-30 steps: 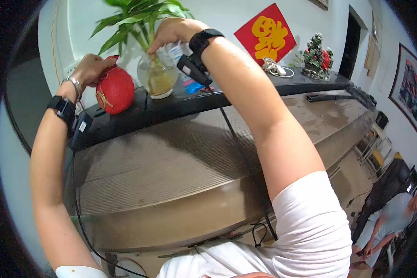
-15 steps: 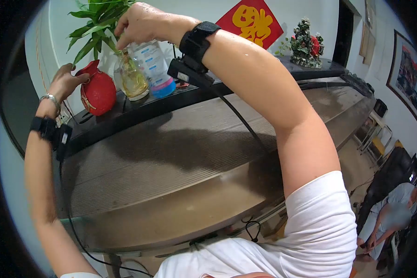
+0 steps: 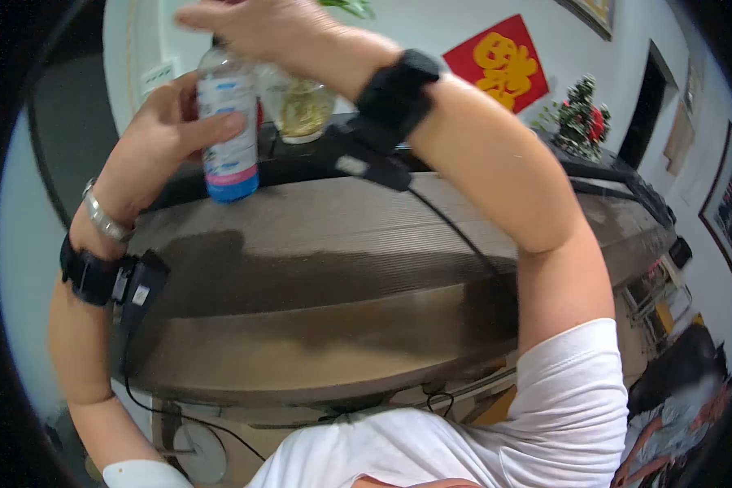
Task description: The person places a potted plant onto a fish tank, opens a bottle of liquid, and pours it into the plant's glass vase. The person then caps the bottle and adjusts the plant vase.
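My left hand (image 3: 167, 134) is wrapped round a clear plastic bottle (image 3: 228, 167) with a white-and-blue label, a pink band and blue liquid at the bottom. Its thumb lies across the label. The bottle stands nearly upright, raised in front of the black shelf. Over its dark neck is my right hand (image 3: 256, 28), blurred and partly cut off by the upper edge, so its grip on the bottle top is unclear. Just right of the bottle, a glass vase (image 3: 305, 114) holds yellowish water. Only a sliver of red shows between bottle and vase.
A black shelf (image 3: 342, 163) runs behind a ribbed brown surface (image 3: 325, 228). Farther right stands a rock-like ornament (image 3: 579, 122) with red flowers. A red diamond-shaped sign (image 3: 504, 65) hangs on the wall. Another person (image 3: 675, 431) is at the lower right. Cables trail from both wrist bands.
My left hand has left the red vase and taken hold of the bottle, which has come left and forward. My right hand has moved from the plant to above the bottle. The view has shifted.
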A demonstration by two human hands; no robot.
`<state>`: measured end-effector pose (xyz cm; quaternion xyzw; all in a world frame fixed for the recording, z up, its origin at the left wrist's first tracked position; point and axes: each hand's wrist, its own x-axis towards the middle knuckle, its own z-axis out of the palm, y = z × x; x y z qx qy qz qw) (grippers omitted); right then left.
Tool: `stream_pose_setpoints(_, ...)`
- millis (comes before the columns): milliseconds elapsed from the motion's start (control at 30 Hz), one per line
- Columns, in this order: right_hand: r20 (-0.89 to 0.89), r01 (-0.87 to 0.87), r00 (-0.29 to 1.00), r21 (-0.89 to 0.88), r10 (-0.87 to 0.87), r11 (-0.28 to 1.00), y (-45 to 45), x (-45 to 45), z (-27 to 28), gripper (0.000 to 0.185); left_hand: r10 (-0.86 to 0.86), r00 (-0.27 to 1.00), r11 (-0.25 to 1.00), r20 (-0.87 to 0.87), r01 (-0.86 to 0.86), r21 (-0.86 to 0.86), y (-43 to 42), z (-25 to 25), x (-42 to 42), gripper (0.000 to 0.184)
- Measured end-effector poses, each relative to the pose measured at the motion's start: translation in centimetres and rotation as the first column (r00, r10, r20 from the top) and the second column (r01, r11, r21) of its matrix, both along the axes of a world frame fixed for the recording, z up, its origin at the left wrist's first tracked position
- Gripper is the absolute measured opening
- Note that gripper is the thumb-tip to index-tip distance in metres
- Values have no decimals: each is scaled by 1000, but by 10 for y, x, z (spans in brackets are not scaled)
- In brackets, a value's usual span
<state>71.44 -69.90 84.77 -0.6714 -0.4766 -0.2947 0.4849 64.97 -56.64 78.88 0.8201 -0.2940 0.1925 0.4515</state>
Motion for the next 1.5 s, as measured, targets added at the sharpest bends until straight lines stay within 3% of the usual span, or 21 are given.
stream_pose_setpoints(33,-112,-44,993,-87,34,995,-9,-7,6,31,28,1000,999,-12,-28,36,5,1,-2,51)
stream_pose_setpoints(100,-24,166,984,-264,-179,950,-39,-8,21,31,18,998,1000,56,-19,10,19,-5,16,52)
stream_pose_setpoints(167,286,462,872,-211,-397,862,-50,10,13,27,30,986,998,164,-20,-63,27,-8,22,54)
stream_pose_setpoints(233,225,700,685,-465,-693,542,-63,35,4,46,70,992,993,109,-59,-100,34,-10,21,57)
stream_pose_setpoints(267,231,698,687,-473,-689,538,-65,42,0,46,73,989,994,131,-62,-87,40,-11,29,58)
stream_pose_setpoints(333,102,601,639,-685,-763,411,-68,54,-9,75,79,986,995,149,-68,-77,48,-12,36,60)
stream_pose_setpoints(400,75,584,677,-659,-732,474,-67,63,-20,81,117,988,993,104,-113,-46,53,-12,36,45)
stream_pose_setpoints(467,-1,506,754,-638,-657,581,-64,65,-24,90,131,985,991,112,-128,-31,51,-11,32,44)
stream_pose_setpoints(533,-25,502,739,-646,-673,575,-59,69,-25,86,145,982,989,122,-144,-12,47,-8,24,43)
stream_pose_setpoints(667,-119,459,739,-630,-663,626,-61,76,-27,73,172,980,981,104,-179,68,47,-4,13,47)
stream_pose_setpoints(767,-205,333,750,-704,-629,627,-69,80,-19,67,144,982,989,119,-137,-60,42,-10,11,48)
stream_pose_setpoints(900,-228,366,734,-661,-640,655,-77,97,-20,57,152,976,988,156,-147,-45,55,-14,30,49)
stream_pose_setpoints(967,-235,359,744,-648,-625,671,-79,98,-20,56,115,977,993,178,-114,-13,55,-11,28,70)
stream_pose_setpoints(1000,-243,352,752,-639,-613,684,-80,98,-21,55,115,977,993,180,-115,-10,54,-11,28,70)
stream_pose_setpoints(1233,-202,324,787,-668,-583,669,-80,96,-22,66,90,978,996,186,-87,-28,56,-13,35,73)
stream_pose_setpoints(1300,-189,385,762,-637,-619,668,-78,100,-27,72,80,979,997,190,-77,-23,56,-13,35,73)
stream_pose_setpoints(1367,-184,376,768,-647,-614,664,-75,102,-31,74,115,985,993,126,-111,-43,54,-13,32,44)
stream_pose_setpoints(1500,-158,379,776,-657,-611,652,-75,100,-30,80,82,986,996,148,-74,-57,55,-12,32,43)
